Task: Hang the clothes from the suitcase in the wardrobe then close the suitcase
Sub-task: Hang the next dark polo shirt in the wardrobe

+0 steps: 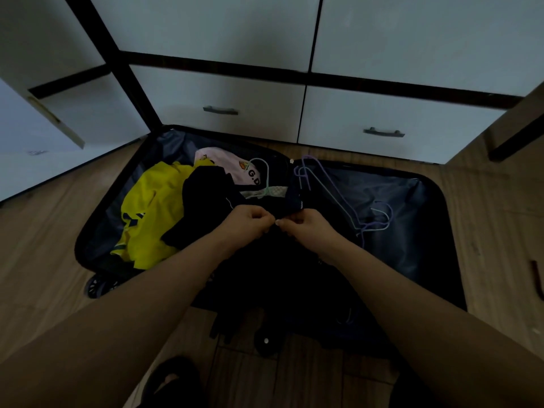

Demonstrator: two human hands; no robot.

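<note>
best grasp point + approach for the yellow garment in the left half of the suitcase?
Probably the raised fold at the top of the yellow garment, coming from above and the left. It lies crumpled and loose in the suitcase, and a black garment overlaps its right edge, so the left and upper folds are free. Both the left hand and right hand are pinching dark fabric.

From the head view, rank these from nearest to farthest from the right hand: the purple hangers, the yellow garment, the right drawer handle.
From the right hand:
1. Purple hangers, just right, in the suitcase's right half.
2. Yellow garment, across in the left half.
3. Right drawer handle, up on the wardrobe.
</note>
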